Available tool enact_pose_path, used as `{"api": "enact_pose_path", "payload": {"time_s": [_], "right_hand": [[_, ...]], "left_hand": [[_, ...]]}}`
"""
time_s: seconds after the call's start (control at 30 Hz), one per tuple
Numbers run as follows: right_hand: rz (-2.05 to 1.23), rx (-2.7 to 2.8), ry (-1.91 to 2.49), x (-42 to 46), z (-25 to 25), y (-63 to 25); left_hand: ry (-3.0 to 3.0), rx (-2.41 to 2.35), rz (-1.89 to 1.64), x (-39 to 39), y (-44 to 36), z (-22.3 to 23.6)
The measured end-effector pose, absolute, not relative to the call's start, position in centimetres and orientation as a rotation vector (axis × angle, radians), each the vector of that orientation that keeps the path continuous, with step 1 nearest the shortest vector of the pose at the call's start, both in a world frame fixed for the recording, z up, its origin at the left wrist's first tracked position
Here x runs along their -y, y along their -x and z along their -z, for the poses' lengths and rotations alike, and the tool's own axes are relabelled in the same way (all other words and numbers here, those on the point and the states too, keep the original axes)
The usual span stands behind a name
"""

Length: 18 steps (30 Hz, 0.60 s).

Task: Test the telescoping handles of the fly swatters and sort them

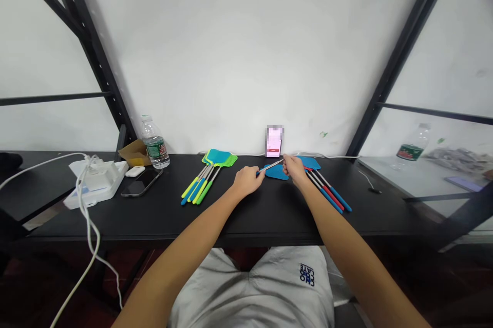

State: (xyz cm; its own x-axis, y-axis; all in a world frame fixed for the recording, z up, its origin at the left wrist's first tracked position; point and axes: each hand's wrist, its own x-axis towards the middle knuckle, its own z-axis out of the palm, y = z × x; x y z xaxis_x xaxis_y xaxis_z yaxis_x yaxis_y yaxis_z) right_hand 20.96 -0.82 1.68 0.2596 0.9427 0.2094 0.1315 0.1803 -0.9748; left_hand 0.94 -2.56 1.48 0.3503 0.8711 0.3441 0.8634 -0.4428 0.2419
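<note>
My left hand [247, 182] is closed around the blue handle of a fly swatter, whose thin metal rod [274, 164] slants up to the right. At the rod's other end, my right hand [294, 169] pinches with closed fingers. Which head belongs to this swatter I cannot tell. A blue swatter head [278, 172] shows below the rod between my hands, and another blue head [309, 162] lies just beyond my right hand. Right of that hand, a fanned group of swatters [332, 195] with blue and red handles rests on the table, its upper part partly hidden.
Left of my hands lies a pile of yellow, blue and green fly swatters [208, 176]. A lit phone [273, 141] leans against the wall. Farther left are a water bottle [155, 146], a dark phone [142, 182] and a white power strip [98, 184] with cables. Black posts [393, 61] flank the table.
</note>
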Motion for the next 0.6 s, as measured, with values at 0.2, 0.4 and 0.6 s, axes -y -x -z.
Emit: {"api": "enact_pose_path", "payload": {"time_s": [0.2,0.4,0.6], "right_hand": [[-1.102,1.249,1.18,1.5,-1.2,-18.9],[-1.159,1.338,1.088,1.5,-1.0,-18.2],[-1.074,1.197,1.115,1.1,-1.3,-19.0]], "left_hand": [[-2.583,-1.606,-0.739,2.4,-0.8,-1.4],[-2.626,-1.471,-0.757,2.9,-1.0,-1.7],[-2.619,-1.484,-0.738,2.8,-1.1,-1.7]]}}
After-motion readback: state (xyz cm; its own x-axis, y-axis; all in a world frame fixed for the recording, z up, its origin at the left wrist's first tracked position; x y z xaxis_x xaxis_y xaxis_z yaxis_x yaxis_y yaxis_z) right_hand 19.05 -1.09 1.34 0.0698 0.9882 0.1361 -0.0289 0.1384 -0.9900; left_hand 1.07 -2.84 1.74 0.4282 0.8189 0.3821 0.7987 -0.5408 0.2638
